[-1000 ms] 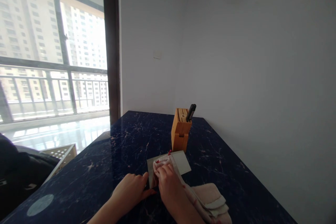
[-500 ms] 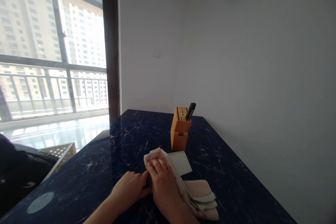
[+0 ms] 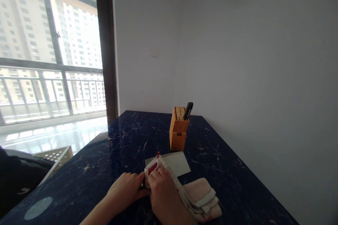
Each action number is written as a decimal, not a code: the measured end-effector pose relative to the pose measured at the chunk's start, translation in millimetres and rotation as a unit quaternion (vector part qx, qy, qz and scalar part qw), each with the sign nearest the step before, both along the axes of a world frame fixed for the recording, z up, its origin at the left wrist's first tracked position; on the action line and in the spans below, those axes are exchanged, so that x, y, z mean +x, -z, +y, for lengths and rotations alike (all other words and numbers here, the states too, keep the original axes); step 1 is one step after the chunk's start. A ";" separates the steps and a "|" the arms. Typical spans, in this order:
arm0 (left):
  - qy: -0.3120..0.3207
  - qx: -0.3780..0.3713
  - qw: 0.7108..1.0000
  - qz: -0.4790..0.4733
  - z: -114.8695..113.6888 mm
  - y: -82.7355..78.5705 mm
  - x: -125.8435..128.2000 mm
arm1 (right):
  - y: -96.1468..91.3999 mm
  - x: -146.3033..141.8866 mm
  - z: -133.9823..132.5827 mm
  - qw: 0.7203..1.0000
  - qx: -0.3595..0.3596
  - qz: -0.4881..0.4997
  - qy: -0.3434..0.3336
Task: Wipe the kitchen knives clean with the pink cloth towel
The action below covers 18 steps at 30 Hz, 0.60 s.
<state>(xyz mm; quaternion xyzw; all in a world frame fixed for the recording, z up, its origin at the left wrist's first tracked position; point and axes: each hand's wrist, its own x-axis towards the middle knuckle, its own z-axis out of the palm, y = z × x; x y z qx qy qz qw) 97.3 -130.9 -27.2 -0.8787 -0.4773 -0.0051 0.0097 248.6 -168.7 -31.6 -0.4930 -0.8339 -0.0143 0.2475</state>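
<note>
- Fingers point(image 3: 158, 175) of the right hand point(image 3: 164, 194): curled, pressed together, gripping the cloth point(image 3: 200, 190).
- Left hand point(image 3: 126, 189): fingers closed around a dark handle point(image 3: 143, 184), mostly hidden.
- Blade point(image 3: 176, 164): broad, flat, pale grey, straight-edged; partly covered by the cloth; located over the desk point(image 3: 137, 135), just in front of the knife block point(image 3: 178, 137). Contact with the desk cannot be determined.
- Cloth: cream-pink, red markings, stitched border; bunched at the blade; folded layers trailing to the right of the right hand.
- Knife block: upright, wooden, slotted; one black-handled knife point(image 3: 188, 111) inserted.
</note>
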 end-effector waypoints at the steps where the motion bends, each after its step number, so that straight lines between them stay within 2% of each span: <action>1: -0.004 -0.004 1.000 0.002 -0.1 0.0 -0.2 | -0.3 0.6 -0.1 1.000 -0.005 0.001 -0.001; 7: -0.012 -0.002 1.000 -0.001 -1.8 -0.2 -0.1 | -6.9 5.2 1.8 0.999 -0.020 -0.016 0.032; 13: -0.020 -0.013 1.000 -0.016 -2.5 -0.5 0.4 | -3.4 24.8 11.3 0.995 -0.008 0.006 0.102; 18: -0.014 -0.008 1.000 -0.015 -3.7 -3.6 1.7 | 0.4 44.3 22.5 0.981 0.003 -0.033 0.193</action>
